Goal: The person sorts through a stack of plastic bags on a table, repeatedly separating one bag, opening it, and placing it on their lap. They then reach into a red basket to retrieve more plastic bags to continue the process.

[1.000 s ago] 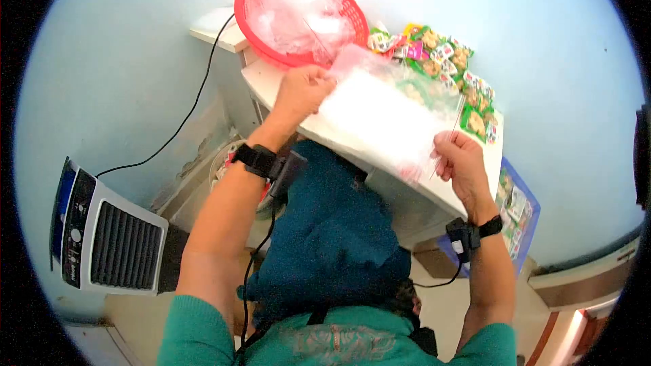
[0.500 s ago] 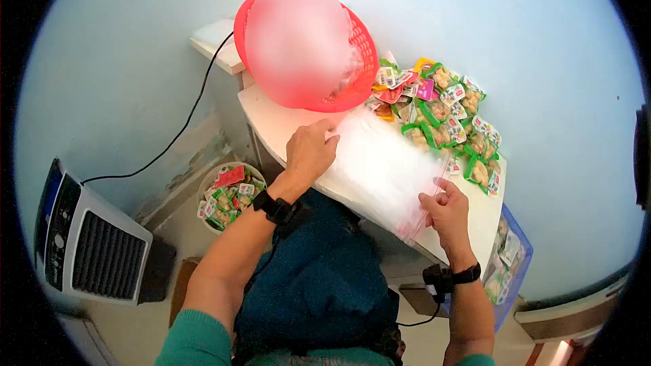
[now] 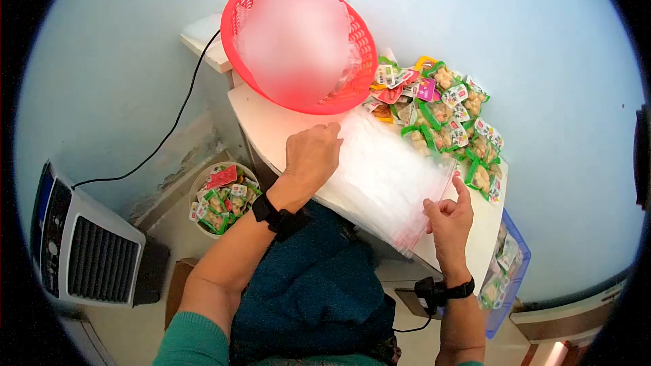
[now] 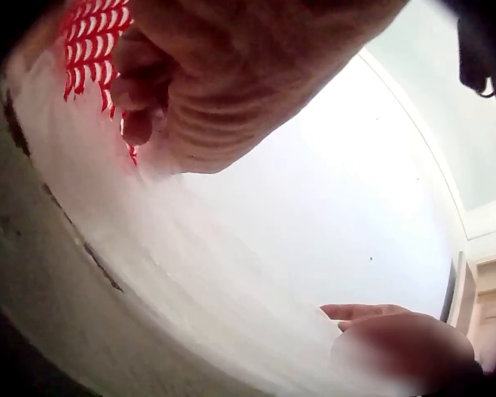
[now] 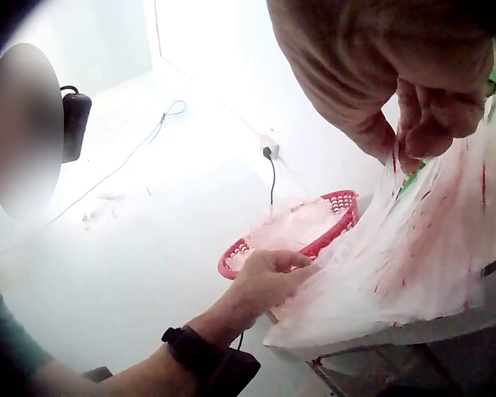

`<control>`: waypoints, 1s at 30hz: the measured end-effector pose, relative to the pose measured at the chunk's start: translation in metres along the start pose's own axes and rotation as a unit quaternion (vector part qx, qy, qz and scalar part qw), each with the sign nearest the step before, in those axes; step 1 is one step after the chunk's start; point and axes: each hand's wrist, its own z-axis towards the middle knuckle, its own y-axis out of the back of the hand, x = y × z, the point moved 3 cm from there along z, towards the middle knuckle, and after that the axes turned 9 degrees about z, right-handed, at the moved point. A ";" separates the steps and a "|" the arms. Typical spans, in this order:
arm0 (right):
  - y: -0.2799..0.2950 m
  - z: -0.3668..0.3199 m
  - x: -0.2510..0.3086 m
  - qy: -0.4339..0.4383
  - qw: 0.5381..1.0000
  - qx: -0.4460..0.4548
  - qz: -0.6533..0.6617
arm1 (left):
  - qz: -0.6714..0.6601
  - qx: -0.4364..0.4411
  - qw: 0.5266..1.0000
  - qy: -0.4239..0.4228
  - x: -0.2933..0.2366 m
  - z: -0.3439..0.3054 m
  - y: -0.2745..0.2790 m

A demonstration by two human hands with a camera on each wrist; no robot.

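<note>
A sheaf of clear plastic zip bags (image 3: 380, 173), with red lines along the right end, lies across the front of the white table (image 3: 261, 118). My left hand (image 3: 312, 159) pinches the far left end, close to the red basket. At the red-lined end, my right hand (image 3: 449, 224) holds the edge between thumb and fingers. The right wrist view shows the bag plastic (image 5: 430, 240) hanging in folds from the right hand's fingertips (image 5: 417, 157). In the left wrist view the left hand's fingers (image 4: 136, 128) are curled over the plastic.
A red basket (image 3: 369, 71) of thin clear plastic stands at the back left. Several green snack packets (image 3: 444, 112) are heaped behind the bags. On the floor are a bucket of packets (image 3: 224, 200), a blue crate (image 3: 519, 271) and an air cooler (image 3: 95, 244) with a cable.
Both hands have lowered the bags from a raised position onto the table. The head view has shifted, bringing the bucket into fuller sight. In the last half second the hands moved little.
</note>
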 end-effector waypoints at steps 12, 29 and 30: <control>0.003 -0.009 -0.015 0.054 0.999 -0.010 -0.001 | 0.010 -0.120 0.984 -0.131 -0.044 -0.003 0.013; -0.002 -0.014 -0.025 0.059 0.996 -0.037 -0.052 | -0.009 0.033 0.992 -0.119 -0.061 -0.014 -0.030; -0.002 -0.015 -0.024 0.063 0.995 -0.033 -0.072 | -0.009 0.041 0.992 -0.118 -0.059 -0.015 -0.032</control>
